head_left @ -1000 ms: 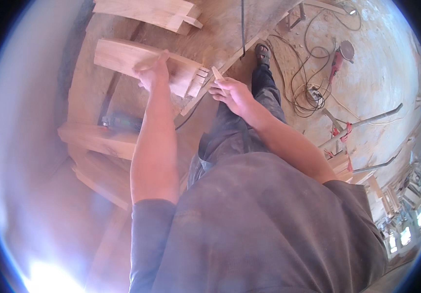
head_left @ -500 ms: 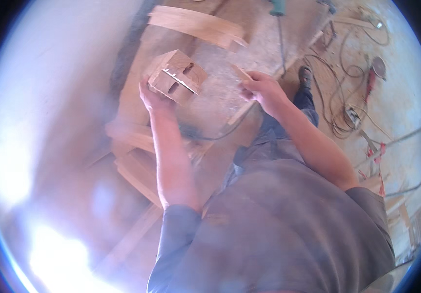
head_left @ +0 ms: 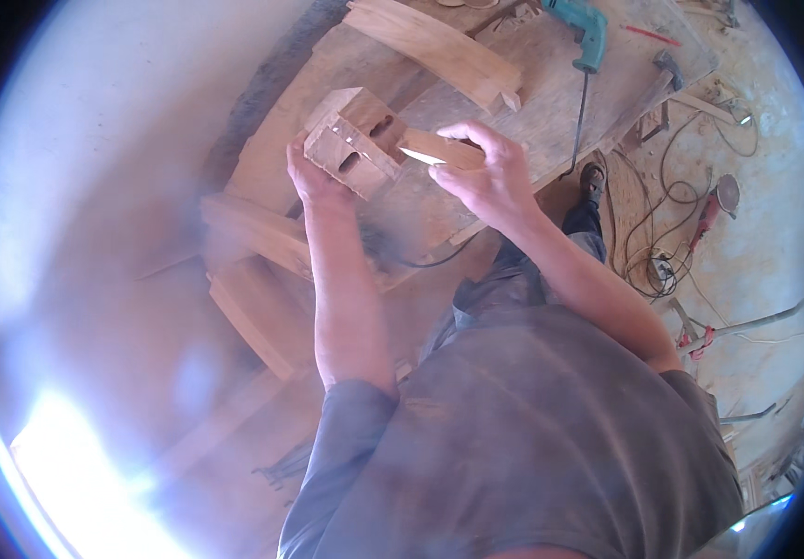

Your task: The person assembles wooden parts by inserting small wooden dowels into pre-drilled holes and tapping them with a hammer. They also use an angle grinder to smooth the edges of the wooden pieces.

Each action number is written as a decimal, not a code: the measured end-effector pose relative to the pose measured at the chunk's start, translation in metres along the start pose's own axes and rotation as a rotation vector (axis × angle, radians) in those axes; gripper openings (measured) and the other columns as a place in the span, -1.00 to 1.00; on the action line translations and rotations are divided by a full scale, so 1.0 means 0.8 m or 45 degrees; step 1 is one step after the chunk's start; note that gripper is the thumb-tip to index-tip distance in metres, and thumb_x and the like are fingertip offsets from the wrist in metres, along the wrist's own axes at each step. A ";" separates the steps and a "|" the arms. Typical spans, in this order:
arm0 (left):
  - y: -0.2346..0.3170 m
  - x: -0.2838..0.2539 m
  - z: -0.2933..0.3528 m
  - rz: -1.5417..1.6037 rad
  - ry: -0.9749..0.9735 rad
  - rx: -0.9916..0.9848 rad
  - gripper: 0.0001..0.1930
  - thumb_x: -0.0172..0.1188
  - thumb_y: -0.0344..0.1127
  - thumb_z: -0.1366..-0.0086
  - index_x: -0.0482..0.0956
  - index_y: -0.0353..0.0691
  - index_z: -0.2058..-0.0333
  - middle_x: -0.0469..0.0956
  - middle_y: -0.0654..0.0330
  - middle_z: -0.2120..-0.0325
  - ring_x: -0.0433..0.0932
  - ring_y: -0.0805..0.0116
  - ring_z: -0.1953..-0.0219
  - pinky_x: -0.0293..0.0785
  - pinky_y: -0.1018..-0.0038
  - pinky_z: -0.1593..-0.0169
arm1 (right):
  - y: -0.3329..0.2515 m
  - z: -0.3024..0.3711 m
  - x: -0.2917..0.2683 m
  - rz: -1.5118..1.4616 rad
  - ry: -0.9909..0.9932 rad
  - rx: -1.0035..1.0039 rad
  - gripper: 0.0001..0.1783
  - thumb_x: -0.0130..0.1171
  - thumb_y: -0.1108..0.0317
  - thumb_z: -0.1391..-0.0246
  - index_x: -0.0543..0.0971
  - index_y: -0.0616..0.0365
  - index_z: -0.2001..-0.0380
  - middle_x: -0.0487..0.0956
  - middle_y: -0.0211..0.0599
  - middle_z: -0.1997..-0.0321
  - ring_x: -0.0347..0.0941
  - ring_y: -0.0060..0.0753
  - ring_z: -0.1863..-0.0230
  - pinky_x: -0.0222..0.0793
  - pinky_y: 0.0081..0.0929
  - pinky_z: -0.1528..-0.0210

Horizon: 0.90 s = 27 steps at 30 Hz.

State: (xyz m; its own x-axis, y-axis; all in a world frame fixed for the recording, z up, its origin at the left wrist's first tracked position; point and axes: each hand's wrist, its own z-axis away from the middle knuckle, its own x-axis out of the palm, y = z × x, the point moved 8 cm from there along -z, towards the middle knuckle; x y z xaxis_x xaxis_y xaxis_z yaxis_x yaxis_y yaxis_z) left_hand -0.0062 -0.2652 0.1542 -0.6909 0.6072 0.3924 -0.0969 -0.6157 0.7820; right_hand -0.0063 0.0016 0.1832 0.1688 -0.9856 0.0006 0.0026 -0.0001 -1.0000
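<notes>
My left hand (head_left: 311,177) is closed around the near left side of a pale wooden block (head_left: 338,140). Two dark oval slots and a seam between them show on the block's end. In my right hand (head_left: 502,177), a flat, pale wooden piece (head_left: 453,151) is pinched between thumb and fingers. Its left end points at the block, close to the slotted end; whether the two touch I cannot tell.
A wooden workbench (head_left: 551,126) carries a curved wooden piece (head_left: 430,51), a teal power drill (head_left: 593,42), a red pencil (head_left: 652,35) and a hammer (head_left: 668,67). Wooden beams (head_left: 257,312) lie at left. An angle grinder (head_left: 707,219) and tangled cables (head_left: 649,252) are on the floor at right.
My right hand has turned and brought the flat wooden piece up to the block. The block and my left hand sit slightly further right in view. More of the drill shows.
</notes>
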 end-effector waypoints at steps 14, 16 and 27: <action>0.001 -0.043 -0.039 0.055 -0.062 0.082 -0.47 -0.17 0.03 -0.45 0.56 -0.23 -0.09 0.60 -0.02 -0.04 0.59 -0.06 -0.06 0.58 -0.01 -0.12 | -0.016 -0.020 0.038 0.123 -0.026 -0.006 -0.65 0.38 0.32 0.01 0.61 0.12 0.11 0.71 -0.07 0.32 0.69 -0.08 0.31 0.58 -0.26 0.22; 0.001 -0.061 -0.056 0.136 -0.042 0.114 -0.44 -0.17 0.06 -0.46 0.52 -0.25 -0.15 0.56 -0.04 -0.10 0.56 -0.10 -0.11 0.56 -0.03 -0.14 | -0.014 -0.022 0.044 0.127 -0.040 0.003 -0.64 0.38 0.34 0.01 0.61 0.12 0.11 0.71 -0.07 0.31 0.69 -0.08 0.30 0.58 -0.27 0.23; 0.007 -0.058 -0.048 0.271 -0.275 0.052 -0.33 -0.13 0.13 -0.37 0.39 -0.23 -0.26 0.40 -0.11 -0.24 0.44 -0.19 -0.22 0.43 -0.21 -0.23 | -0.022 -0.025 0.063 0.141 -0.081 -0.176 -0.64 0.43 0.44 0.03 0.59 0.17 0.13 0.68 -0.18 0.33 0.63 -0.34 0.34 0.52 -0.38 0.29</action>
State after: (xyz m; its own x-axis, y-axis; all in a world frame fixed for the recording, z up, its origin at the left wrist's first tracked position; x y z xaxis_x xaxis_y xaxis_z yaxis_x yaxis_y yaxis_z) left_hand -0.0021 -0.3164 0.1215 -0.5238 0.5623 0.6399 0.0653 -0.7224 0.6884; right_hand -0.0176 -0.0517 0.2011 0.2225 -0.9683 -0.1137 -0.1538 0.0803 -0.9848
